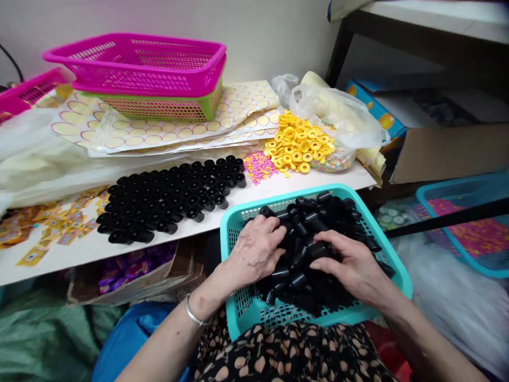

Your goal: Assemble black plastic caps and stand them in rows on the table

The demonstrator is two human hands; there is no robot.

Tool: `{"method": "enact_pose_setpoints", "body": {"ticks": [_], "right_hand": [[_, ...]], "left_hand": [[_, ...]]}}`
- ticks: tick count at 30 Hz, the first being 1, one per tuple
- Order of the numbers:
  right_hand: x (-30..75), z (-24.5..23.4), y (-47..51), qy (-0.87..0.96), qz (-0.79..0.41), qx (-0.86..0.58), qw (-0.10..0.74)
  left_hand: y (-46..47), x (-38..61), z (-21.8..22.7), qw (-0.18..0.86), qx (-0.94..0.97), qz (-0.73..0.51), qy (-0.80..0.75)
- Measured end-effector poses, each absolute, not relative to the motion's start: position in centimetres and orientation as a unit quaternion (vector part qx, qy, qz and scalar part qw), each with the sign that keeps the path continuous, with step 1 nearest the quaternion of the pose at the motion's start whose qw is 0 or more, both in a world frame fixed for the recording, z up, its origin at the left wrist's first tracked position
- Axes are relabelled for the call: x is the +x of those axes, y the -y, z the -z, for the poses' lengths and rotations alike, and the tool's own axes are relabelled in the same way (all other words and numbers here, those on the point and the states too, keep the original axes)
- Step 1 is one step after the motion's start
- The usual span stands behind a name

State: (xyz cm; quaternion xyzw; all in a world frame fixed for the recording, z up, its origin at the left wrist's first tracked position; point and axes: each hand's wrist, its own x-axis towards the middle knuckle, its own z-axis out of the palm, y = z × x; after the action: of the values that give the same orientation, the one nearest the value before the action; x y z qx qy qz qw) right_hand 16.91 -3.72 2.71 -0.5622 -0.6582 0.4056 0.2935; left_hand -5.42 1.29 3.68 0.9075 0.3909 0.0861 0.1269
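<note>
A turquoise plastic basket (402, 276) rests on my lap against the table edge, with many small black plastic cups (299, 281) lying loose in it. My left hand (254, 249) reaches into its left half, fingers curled down among the cups; what they close on is hidden. On the right, my right hand (345, 260) has thumb and forefinger around a black plastic cup (319, 249) in the pile. Rows of the same black cups (159, 199) stand close together on the white table (254, 204), to the left of the basket.
Yellow plastic rings (302, 140) and small pink pieces (258, 165) are heaped behind the basket. Stacked pink (139, 79) and green baskets (210, 103) sit on sticker sheets (167, 132). Orange packets (71, 225) lie at left; a cardboard box (449, 154) is at right.
</note>
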Motion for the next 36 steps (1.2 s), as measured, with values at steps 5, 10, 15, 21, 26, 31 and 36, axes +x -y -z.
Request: {"method": "enact_pose_setpoints", "body": {"ticks": [5, 10, 15, 21, 26, 31, 36], "right_hand": [[18.4, -2.6, 4.1, 0.466, -0.579, -0.523, 0.416], [18.7, -2.6, 3.9, 0.415, -0.615, -0.498, 0.45], [17.9, -3.4, 3.8, 0.411, -0.611, -0.501, 0.456], [15.7, -4.6, 3.5, 0.469, -0.596, -0.481, 0.441], [14.4, -4.5, 3.0, 0.523, -0.556, -0.481, 0.433], [14.7, -4.3, 2.8, 0.54, -0.519, -0.497, 0.438], [15.8, -3.8, 3.0, 0.531, -0.495, -0.527, 0.442]], "left_hand": [[-1.9, -3.6, -3.7, 0.135, 0.934, -0.007, -0.33], [-2.6, -3.8, -3.4, 0.193, 0.912, -0.053, -0.359], [-2.5, -5.5, -4.3, 0.444, 0.729, -0.303, -0.425], [-1.7, -6.0, -5.2, 0.737, 0.378, -0.412, -0.381], [-1.8, -5.9, -4.8, 0.792, 0.286, -0.402, -0.36], [-2.7, -7.9, -4.9, 0.77, 0.247, -0.453, -0.374], [-3.0, -9.2, -4.9, 0.702, 0.326, -0.452, -0.443]]}}
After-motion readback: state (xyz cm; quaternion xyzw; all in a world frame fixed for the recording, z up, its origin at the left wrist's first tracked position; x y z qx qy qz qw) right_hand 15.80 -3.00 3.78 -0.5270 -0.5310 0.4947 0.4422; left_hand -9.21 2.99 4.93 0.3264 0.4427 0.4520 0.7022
